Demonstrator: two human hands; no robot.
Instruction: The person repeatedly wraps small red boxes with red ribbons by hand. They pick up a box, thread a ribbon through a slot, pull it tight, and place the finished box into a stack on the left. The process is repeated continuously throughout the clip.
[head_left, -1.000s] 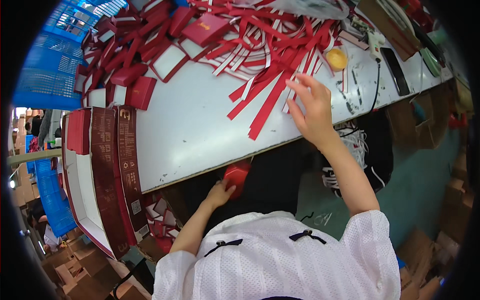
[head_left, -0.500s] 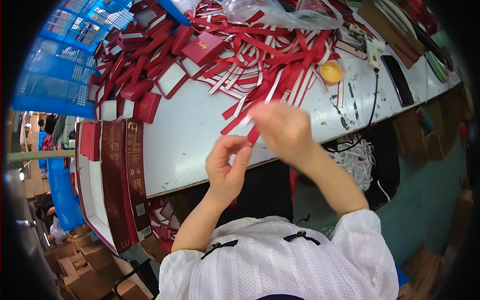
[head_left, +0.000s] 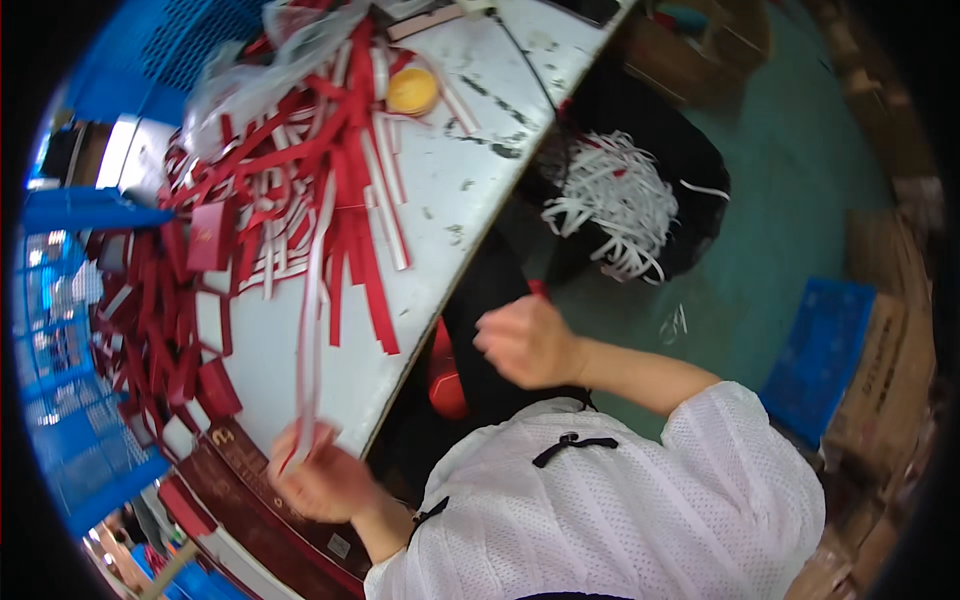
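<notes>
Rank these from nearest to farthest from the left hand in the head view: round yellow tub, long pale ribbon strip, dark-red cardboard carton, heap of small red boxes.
1. Long pale ribbon strip, in the left hand.
2. Dark-red cardboard carton, just left of the hand.
3. Heap of small red boxes, to its upper left.
4. Round yellow tub, far up the white table.

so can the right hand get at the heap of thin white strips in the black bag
Probably yes: the heap of thin white strips lies exposed beyond the right hand, with nothing visible blocking the way, though it may need to stretch forward.
</notes>
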